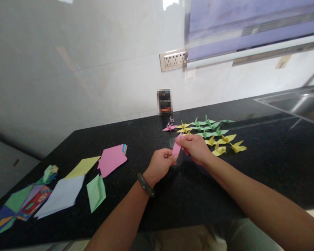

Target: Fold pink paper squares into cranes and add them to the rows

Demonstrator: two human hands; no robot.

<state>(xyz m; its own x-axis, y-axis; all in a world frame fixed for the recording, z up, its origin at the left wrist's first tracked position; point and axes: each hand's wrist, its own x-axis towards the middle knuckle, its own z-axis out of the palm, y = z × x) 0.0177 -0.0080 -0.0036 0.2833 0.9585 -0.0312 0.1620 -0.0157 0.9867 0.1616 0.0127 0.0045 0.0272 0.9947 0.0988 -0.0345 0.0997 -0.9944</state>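
Observation:
A narrow folded piece of pink paper (177,147) is held above the black counter (225,188). My left hand (161,164) pinches its lower end; a dark bracelet sits on that wrist. My right hand (196,148) pinches its upper end, fingers closed. Just beyond my hands lie several finished paper cranes (211,134) in pink, yellow and green, set in rows.
A stack of pink square sheets (112,158), a yellow sheet (83,166), a pale blue sheet (61,196) and a folded green piece (96,191) lie at left, with patterned papers (21,205) at the far left edge. A small dark object (164,103) stands against the wall. A steel sink (298,103) is at right.

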